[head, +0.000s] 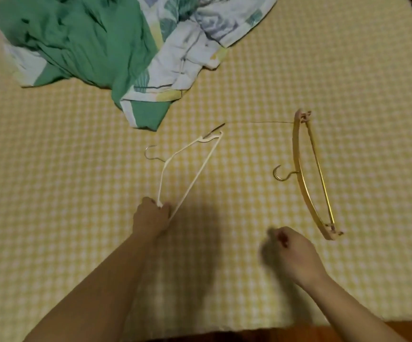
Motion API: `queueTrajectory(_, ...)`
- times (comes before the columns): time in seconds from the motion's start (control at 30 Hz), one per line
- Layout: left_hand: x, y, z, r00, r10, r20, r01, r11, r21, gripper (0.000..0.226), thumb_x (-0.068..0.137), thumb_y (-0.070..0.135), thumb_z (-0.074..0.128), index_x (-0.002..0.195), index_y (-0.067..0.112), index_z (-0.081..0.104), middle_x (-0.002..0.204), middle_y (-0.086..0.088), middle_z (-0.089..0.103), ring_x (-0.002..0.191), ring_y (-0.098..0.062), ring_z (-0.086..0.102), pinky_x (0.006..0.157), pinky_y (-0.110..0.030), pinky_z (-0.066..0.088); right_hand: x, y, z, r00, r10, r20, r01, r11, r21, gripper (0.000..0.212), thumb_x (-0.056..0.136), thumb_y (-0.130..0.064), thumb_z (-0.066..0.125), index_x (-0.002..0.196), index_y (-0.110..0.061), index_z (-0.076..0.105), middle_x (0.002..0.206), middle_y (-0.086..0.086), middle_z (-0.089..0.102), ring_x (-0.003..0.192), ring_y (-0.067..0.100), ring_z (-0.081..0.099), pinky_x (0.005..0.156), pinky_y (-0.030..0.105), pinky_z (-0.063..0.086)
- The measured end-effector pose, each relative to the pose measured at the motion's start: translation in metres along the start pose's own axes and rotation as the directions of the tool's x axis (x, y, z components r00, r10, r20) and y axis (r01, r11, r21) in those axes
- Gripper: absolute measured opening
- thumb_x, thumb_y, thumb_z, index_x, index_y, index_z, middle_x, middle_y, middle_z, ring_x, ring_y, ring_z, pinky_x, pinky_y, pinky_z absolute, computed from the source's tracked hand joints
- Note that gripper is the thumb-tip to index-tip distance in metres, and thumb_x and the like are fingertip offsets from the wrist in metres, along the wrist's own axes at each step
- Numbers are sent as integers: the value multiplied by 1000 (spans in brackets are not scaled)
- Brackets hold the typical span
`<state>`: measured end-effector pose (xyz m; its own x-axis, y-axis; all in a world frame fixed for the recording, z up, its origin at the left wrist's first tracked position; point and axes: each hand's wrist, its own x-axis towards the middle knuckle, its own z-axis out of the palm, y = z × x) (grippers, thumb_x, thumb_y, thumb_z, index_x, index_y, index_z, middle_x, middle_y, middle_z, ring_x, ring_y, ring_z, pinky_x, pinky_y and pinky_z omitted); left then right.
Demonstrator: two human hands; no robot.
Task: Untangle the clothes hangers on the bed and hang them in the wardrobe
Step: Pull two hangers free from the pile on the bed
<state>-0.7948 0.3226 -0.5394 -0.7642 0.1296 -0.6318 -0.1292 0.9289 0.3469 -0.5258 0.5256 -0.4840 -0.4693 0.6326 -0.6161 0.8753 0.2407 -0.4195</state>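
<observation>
White hanger [190, 169] end clamped in left hand [151, 215] fingers; right hand [291, 250] loosely curled, empty, near gold hanger [308, 174].

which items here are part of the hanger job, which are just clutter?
Job:
- white hanger, one end in the left hand grip
- gold hanger, lying free on the bed
- thin string running between the hangers
- right hand, loosely closed, holding nothing visible

Lying about:
- green and floral quilt, bunched top left
</observation>
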Motion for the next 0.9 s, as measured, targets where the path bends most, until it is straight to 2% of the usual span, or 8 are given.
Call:
queueTrajectory(0.1,8,-2,21,1000,21,-24,-20,999,28,29,92,32,62,103,6,52,100,-16,63,88,-36,62,70,-38,50,22,23,1,998,-21,-62,20,1000,-22,28,92,-11,52,115,-17,68,114,2,69,109,24,62,88,26,42)
queueTrajectory(0.27,-61,3,-16,998,32,49,-15,949,-314,20,97,25,59,101,5,54,69,-8,63,51,-17,58,55,-36,48,41,44,-23,898,-14,-440,-70,982,-174,47,85,-9,61,130,-2,52,125,27,53,117,46,45,104,49,32)
queueTrajectory(0.37,-123,14,-55,998,11,54,22,820,-572,9,100,13,55,104,5,52,72,-14,60,52,-18,61,57,-44,58,63,55,-37,922,206,-328,-263,955,-137,72,82,-24,60,145,-3,30,143,28,37,132,46,31,111,50,24)
queueTrajectory(0.43,-153,20,-74,998,15,55,22,784,-620,7,100,12,55,107,9,56,76,-14,64,60,-24,65,53,-39,57,75,53,-42,929,286,-236,-324,935,-141,76,87,-30,60,148,-5,21,146,25,32,131,46,31,106,52,31)
queueTrajectory(0.53,-172,25,-88,1000,27,13,-13,788,-615,20,98,5,55,111,18,63,80,-12,70,69,-29,68,59,-35,57,84,47,-49,938,274,-212,-316,927,-201,59,92,-27,57,139,-4,30,138,23,36,123,46,38,96,54,41)
queueTrajectory(0.67,-193,43,-103,992,120,49,-74,836,-544,41,91,0,60,118,31,63,96,-17,71,81,-31,65,79,-41,54,49,30,-66,970,224,-93,-230,971,-68,53,85,-27,66,127,-5,42,126,25,43,111,49,52,95,50,45)
queueTrajectory(0.77,-212,60,-116,977,205,60,-152,864,-481,34,93,3,60,117,26,63,96,-12,70,85,-30,67,78,-32,56,-4,15,-73,965,191,-179,-173,978,114,43,89,-21,57,126,-2,46,118,24,50,102,47,58,86,50,52)
queueTrajectory(0.9,-242,86,-150,936,335,112,-270,883,-383,27,94,4,59,112,23,67,86,-3,68,71,-8,65,70,-18,52,-92,5,-96,914,223,-339,-113,942,316,20,96,-18,49,104,0,55,105,21,56,92,39,59,76,41,49)
